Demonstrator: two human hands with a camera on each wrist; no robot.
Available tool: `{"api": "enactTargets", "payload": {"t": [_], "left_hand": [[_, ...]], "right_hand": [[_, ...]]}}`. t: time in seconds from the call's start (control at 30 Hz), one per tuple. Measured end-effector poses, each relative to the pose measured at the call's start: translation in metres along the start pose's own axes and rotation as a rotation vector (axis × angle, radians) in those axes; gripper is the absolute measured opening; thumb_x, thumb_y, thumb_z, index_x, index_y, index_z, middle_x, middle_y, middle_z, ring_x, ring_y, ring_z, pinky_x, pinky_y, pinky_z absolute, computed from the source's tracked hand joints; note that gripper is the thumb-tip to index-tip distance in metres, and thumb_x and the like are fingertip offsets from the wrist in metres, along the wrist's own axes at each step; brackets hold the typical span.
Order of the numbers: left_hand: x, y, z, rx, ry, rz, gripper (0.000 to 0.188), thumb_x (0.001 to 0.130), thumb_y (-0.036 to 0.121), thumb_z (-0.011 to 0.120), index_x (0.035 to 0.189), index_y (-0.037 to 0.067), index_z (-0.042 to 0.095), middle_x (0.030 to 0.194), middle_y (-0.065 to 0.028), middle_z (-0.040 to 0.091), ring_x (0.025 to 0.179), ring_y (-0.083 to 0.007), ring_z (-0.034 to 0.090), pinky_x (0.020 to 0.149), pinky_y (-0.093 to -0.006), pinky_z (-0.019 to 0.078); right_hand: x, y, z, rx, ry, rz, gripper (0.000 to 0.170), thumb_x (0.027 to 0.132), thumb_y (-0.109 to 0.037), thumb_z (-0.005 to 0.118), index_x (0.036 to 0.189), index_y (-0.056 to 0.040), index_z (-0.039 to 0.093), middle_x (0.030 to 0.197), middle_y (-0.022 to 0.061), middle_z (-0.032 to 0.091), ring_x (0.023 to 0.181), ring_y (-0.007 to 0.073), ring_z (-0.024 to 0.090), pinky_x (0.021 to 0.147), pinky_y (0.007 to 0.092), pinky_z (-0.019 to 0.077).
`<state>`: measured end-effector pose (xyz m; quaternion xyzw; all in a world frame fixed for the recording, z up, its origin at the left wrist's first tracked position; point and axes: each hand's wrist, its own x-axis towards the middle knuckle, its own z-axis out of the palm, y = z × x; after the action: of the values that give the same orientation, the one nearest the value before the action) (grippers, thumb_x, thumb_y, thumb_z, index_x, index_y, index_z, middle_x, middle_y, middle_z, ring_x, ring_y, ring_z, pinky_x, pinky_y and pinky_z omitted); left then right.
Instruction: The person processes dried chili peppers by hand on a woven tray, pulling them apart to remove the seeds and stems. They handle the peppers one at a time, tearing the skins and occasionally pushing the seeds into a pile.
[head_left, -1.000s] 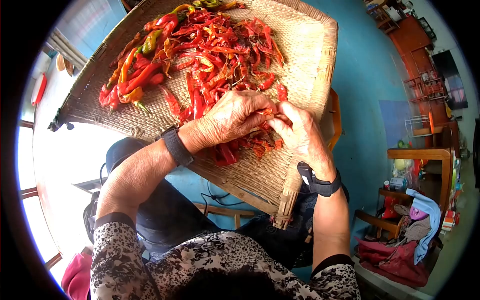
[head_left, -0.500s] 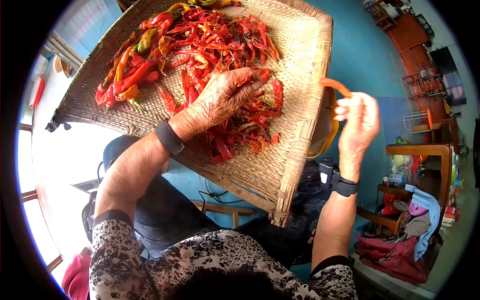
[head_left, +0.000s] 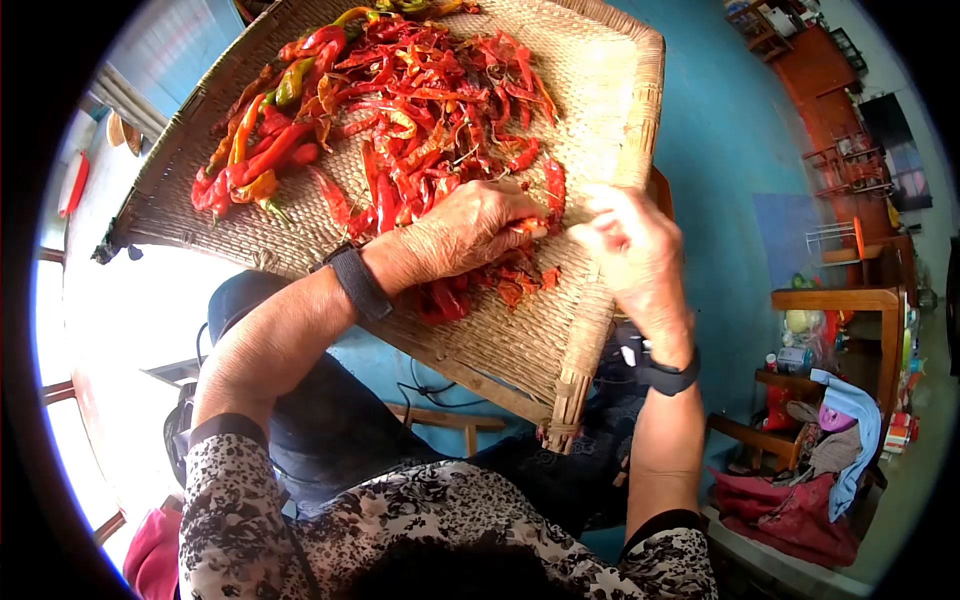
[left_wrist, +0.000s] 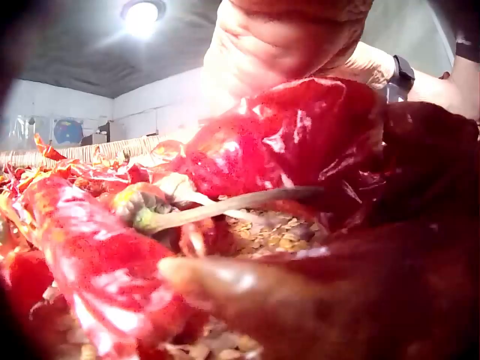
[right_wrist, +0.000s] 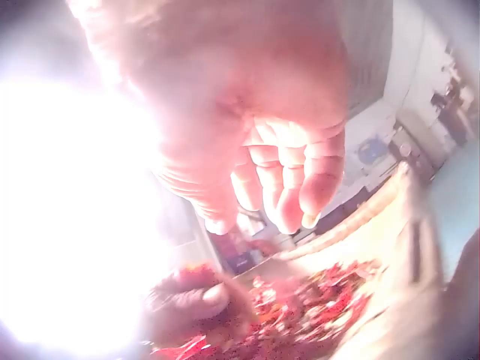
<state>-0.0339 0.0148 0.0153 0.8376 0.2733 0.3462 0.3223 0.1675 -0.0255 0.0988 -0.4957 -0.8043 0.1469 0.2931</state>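
Left hand (head_left: 465, 228) pinches a wrinkled red-orange pepper (head_left: 532, 227) over the tan, woven-fibre tray (head_left: 598, 85) — glossy red, slender peppers (head_left: 435, 98) lie heaped there. Right hand (head_left: 640, 260), blurred, is just beside, fingers loosely bent — lettering on the blue-and-white container (head_left: 795, 359) is too small to read.

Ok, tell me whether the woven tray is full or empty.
Partly full: peppers cover much of the woven tray, but bare weave shows along its right side.

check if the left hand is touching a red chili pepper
Touching: head view shows the left hand pinching a red chili pepper between thumb and fingers.
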Motion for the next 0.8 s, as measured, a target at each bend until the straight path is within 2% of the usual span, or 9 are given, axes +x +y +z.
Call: {"api": "enactTargets", "payload": {"t": [0.07, 0.17, 0.3, 0.37, 0.47, 0.6, 0.63, 0.7, 0.8], "left_hand": [[0.002, -0.009, 0.01, -0.041, 0.093, 0.14, 0.019, 0.086, 0.016, 0.065, 0.097, 0.0, 0.063, 0.086, -0.0186, 0.06, 0.085, -0.0383, 0.06, 0.076, -0.0463, 0.0486], [0.001, -0.01, 0.011, -0.125, 0.105, 0.103, 0.019, 0.084, 0.016, 0.067, 0.089, -0.001, 0.061, 0.085, -0.0186, 0.059, 0.084, -0.0385, 0.059, 0.074, -0.0459, 0.0473], [-0.002, 0.001, -0.008, -0.173, 0.006, 0.026, 0.028, 0.089, 0.026, 0.065, 0.091, -0.001, 0.062, 0.085, -0.018, 0.059, 0.083, -0.0376, 0.06, 0.072, -0.0449, 0.0481], [-0.004, 0.002, -0.019, 0.045, 0.103, 0.105, 0.036, 0.089, 0.034, 0.065, 0.106, 0.002, 0.063, 0.1, -0.0173, 0.062, 0.093, -0.0342, 0.063, 0.083, -0.0419, 0.0519], [-0.011, -0.008, -0.05, 0.346, 0.089, -0.086, 0.039, 0.09, 0.034, 0.065, 0.116, 0.005, 0.062, 0.11, -0.0168, 0.063, 0.096, -0.0309, 0.064, 0.083, -0.0389, 0.0548], [-0.029, -0.037, -0.071, 0.727, 0.172, -0.192, 0.033, 0.088, 0.029, 0.067, 0.11, 0.006, 0.063, 0.103, -0.0146, 0.064, 0.089, -0.0301, 0.065, 0.072, -0.0404, 0.0549], [-0.029, -0.035, -0.072, 0.74, 0.061, -0.339, 0.031, 0.088, 0.031, 0.067, 0.106, 0.006, 0.063, 0.101, -0.0136, 0.063, 0.089, -0.0298, 0.065, 0.072, -0.0407, 0.0543], [-0.031, -0.04, -0.07, 0.752, -0.049, -0.487, 0.03, 0.087, 0.032, 0.067, 0.102, 0.006, 0.063, 0.098, -0.0126, 0.063, 0.088, -0.0294, 0.064, 0.071, -0.041, 0.0536], [-0.03, -0.059, -0.056, 0.853, -0.023, -0.32, 0.029, 0.088, 0.034, 0.065, 0.098, 0.007, 0.063, 0.091, -0.012, 0.063, 0.08, -0.0291, 0.064, 0.067, -0.0425, 0.053]], "right_hand": [[0.004, -0.01, 0.02, 0.025, -0.083, -0.135, 0.03, 0.078, -0.001, 0.072, 0.106, -0.0029, 0.059, 0.095, 0.0159, 0.064, 0.08, 0.0297, 0.067, 0.065, 0.0369, 0.0549], [0.012, -0.011, 0.03, -0.028, -0.088, -0.216, 0.022, 0.08, 0.0, 0.069, 0.098, -0.0039, 0.059, 0.092, 0.0157, 0.063, 0.078, 0.0336, 0.066, 0.065, 0.0379, 0.0547], [0.014, -0.013, 0.026, 0.079, -0.035, -0.161, 0.005, 0.085, -0.002, 0.065, 0.089, -0.0036, 0.061, 0.082, 0.0122, 0.064, 0.069, 0.0242, 0.066, 0.061, 0.0332, 0.0523], [0.013, -0.017, 0.014, 0.008, 0.097, -0.105, 0.006, 0.086, -0.003, 0.066, 0.091, -0.0042, 0.063, 0.08, 0.0108, 0.063, 0.065, 0.0208, 0.063, 0.058, 0.0292, 0.0501], [0.005, 0.022, -0.009, 0.092, 0.387, 0.065, 0.011, 0.094, -0.012, 0.062, 0.101, -0.0025, 0.062, 0.081, 0.0029, 0.064, 0.067, 0.0086, 0.06, 0.057, 0.022, 0.0488], [-0.006, 0.05, -0.051, 0.079, 0.679, 0.166, 0.017, 0.096, -0.018, 0.061, 0.105, -0.0031, 0.063, 0.084, 0.0021, 0.066, 0.068, 0.0063, 0.059, 0.056, 0.0205, 0.0474], [-0.01, 0.058, -0.059, 0.037, 0.718, 0.175, 0.018, 0.097, -0.019, 0.061, 0.105, -0.003, 0.063, 0.085, 0.0019, 0.066, 0.068, 0.0062, 0.059, 0.056, 0.0203, 0.0467], [-0.018, 0.075, -0.068, -0.017, 0.722, 0.204, 0.018, 0.097, -0.021, 0.061, 0.102, -0.0033, 0.063, 0.082, 0.0005, 0.065, 0.067, 0.0057, 0.058, 0.053, 0.0198, 0.0437], [-0.023, 0.084, -0.072, -0.231, 0.487, 0.337, 0.015, 0.095, -0.014, 0.061, 0.101, -0.0002, 0.061, 0.08, 0.0059, 0.067, 0.07, 0.0128, 0.06, 0.064, 0.0283, 0.0495]]}}
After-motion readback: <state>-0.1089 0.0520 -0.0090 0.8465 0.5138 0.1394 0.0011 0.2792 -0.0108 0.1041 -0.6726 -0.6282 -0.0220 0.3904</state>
